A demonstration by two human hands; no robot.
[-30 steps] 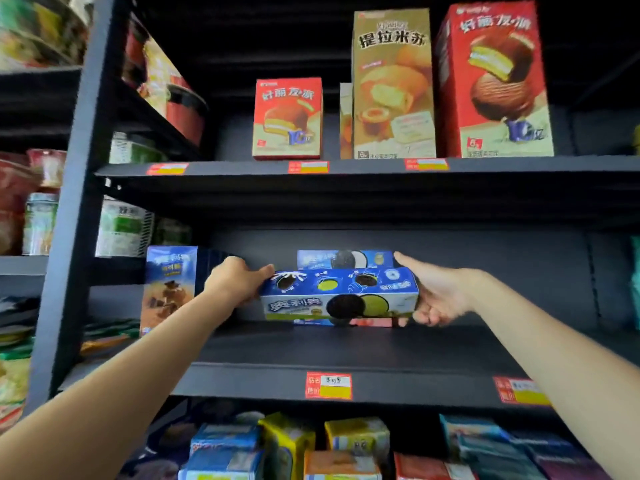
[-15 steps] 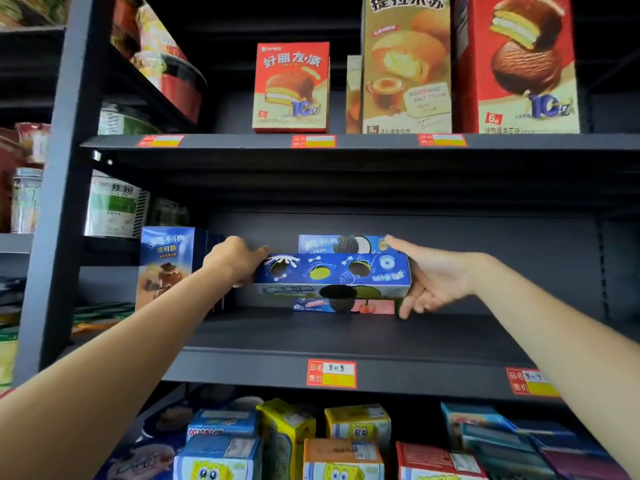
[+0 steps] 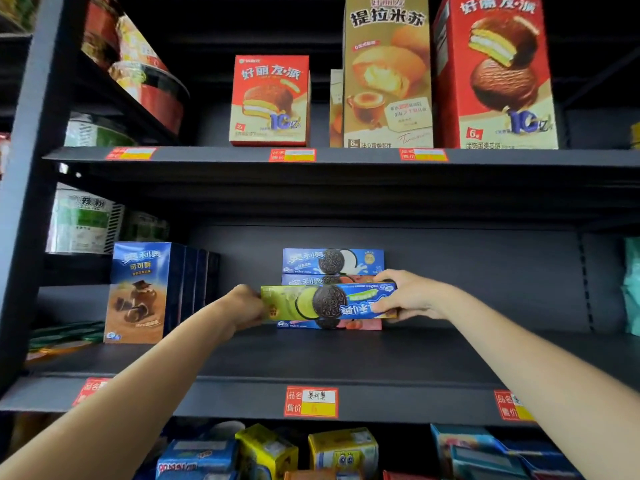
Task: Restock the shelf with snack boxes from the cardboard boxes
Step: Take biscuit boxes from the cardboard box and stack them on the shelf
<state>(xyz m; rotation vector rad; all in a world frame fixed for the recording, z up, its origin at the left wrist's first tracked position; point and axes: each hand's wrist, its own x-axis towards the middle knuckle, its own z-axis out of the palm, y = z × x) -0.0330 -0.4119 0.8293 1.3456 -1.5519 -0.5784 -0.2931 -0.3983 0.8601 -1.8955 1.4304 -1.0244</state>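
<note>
A long green-and-blue cookie box [image 3: 322, 302] is held level between both hands, its printed front facing me upside down. My left hand [image 3: 246, 306] grips its green left end and my right hand [image 3: 408, 295] grips its blue right end. The box hovers just in front of a stack of similar blue cookie boxes [image 3: 332, 261] at the back of the dark middle shelf [image 3: 311, 362]. It covers the middle of that stack; a pink-ended box [image 3: 360, 324] shows below it.
Several upright blue cocoa-wafer boxes [image 3: 142, 292] stand at the shelf's left. The upper shelf carries red pie boxes [image 3: 270, 100] and a gold cake box [image 3: 388, 74]. Yellow and blue cartons [image 3: 266, 452] fill the shelf below. A grey upright post [image 3: 31, 168] runs down the left.
The cookie box has been rolled so its front face now points at me instead of its top, and it has moved slightly lower against the stack. The camera view came closer to the shelf.
</note>
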